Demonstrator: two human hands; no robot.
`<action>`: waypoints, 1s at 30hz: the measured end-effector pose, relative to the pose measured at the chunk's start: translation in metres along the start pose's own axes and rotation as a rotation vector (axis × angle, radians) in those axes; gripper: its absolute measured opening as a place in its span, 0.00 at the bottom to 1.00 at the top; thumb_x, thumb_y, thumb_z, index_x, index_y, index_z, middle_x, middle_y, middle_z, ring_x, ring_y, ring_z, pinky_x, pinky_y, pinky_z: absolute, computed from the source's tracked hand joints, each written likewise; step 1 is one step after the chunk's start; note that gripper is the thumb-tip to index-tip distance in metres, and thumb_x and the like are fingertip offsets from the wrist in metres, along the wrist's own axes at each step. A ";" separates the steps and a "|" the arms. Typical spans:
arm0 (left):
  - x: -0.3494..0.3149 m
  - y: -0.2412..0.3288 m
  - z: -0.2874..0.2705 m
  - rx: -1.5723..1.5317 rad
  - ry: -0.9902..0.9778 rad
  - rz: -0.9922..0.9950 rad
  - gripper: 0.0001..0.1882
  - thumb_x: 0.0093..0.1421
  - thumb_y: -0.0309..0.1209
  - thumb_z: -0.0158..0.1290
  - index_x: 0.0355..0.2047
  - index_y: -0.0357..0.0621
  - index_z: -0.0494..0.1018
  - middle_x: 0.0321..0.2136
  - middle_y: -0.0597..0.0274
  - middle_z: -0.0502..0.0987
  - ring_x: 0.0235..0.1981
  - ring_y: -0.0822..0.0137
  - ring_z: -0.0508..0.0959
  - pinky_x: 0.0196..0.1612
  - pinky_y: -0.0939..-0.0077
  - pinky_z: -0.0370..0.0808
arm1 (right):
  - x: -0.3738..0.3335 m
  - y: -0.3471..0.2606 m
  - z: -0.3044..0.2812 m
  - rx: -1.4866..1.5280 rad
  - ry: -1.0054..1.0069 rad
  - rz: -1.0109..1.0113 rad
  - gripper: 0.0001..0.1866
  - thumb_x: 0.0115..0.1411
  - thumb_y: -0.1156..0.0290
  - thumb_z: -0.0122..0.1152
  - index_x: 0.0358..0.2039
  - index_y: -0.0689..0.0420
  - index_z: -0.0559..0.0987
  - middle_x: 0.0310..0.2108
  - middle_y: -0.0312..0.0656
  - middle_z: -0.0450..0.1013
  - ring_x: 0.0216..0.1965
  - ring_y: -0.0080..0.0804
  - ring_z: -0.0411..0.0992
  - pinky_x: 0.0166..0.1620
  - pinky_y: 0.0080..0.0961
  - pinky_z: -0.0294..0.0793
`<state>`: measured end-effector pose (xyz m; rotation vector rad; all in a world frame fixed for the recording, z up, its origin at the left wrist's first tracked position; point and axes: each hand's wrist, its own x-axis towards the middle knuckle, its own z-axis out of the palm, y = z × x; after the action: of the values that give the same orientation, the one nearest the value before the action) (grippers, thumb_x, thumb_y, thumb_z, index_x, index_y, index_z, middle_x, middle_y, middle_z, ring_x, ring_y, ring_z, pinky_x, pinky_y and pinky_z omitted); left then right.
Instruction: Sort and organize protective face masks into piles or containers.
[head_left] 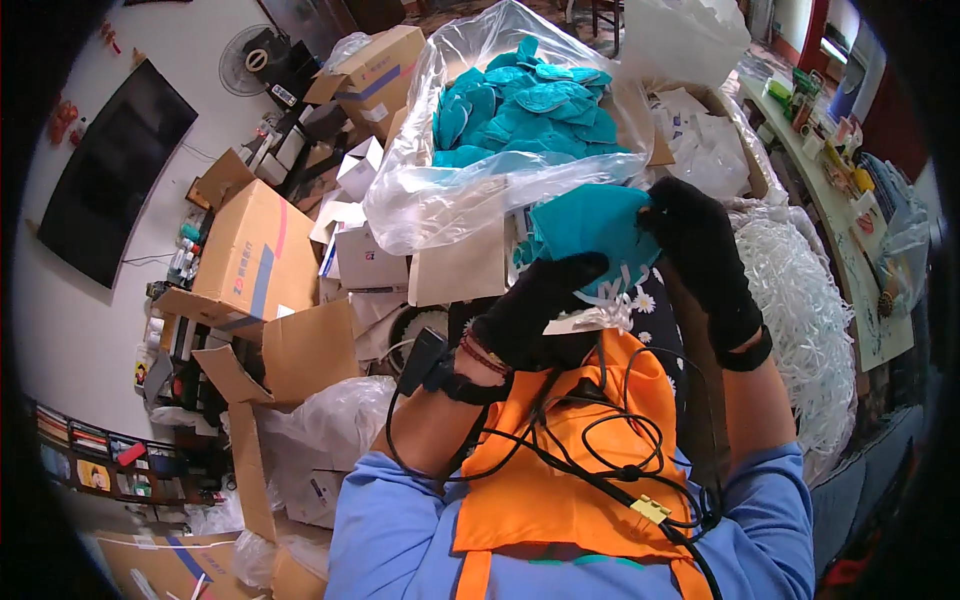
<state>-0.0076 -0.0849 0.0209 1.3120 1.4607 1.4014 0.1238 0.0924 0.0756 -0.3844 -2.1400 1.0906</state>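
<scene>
Over black daisy-print cloth, we are holding a teal piece between our left hand, right hand pinching its edge; beyond, a plastic-lined box is holding more teal pieces; farther back, a fan is standing.

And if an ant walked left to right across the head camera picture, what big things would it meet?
Black flat screen → open cardboard box with blue and pink stripes → black-gloved left hand → teal piece → black-gloved right hand → heap of white strands.
</scene>
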 end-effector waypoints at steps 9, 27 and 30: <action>0.016 0.007 0.001 -0.072 0.133 0.206 0.31 0.54 0.35 0.58 0.55 0.36 0.61 0.40 0.47 0.75 0.42 0.57 0.77 0.45 0.65 0.73 | 0.002 0.010 -0.010 -0.121 0.033 -0.020 0.05 0.57 0.74 0.57 0.33 0.59 0.74 0.23 0.36 0.71 0.26 0.22 0.69 0.32 0.22 0.70; 0.021 0.023 -0.030 0.027 0.356 0.088 0.16 0.63 0.32 0.47 0.48 0.38 0.71 0.42 0.54 0.75 0.45 0.62 0.74 0.50 0.71 0.70 | -0.010 0.003 -0.020 0.161 -0.110 -0.063 0.09 0.51 0.76 0.63 0.34 0.59 0.76 0.47 0.46 0.71 0.49 0.37 0.69 0.50 0.31 0.69; 0.019 0.004 -0.024 0.290 0.311 0.475 0.18 0.66 0.35 0.43 0.52 0.41 0.67 0.47 0.57 0.73 0.47 0.62 0.74 0.51 0.70 0.70 | -0.008 0.017 -0.004 0.038 -0.079 0.021 0.06 0.57 0.74 0.58 0.34 0.60 0.76 0.29 0.38 0.74 0.32 0.25 0.71 0.37 0.22 0.71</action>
<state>-0.0340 -0.0729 0.0316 1.7710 1.6736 1.8102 0.1313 0.1006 0.0596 -0.3517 -2.1849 1.1747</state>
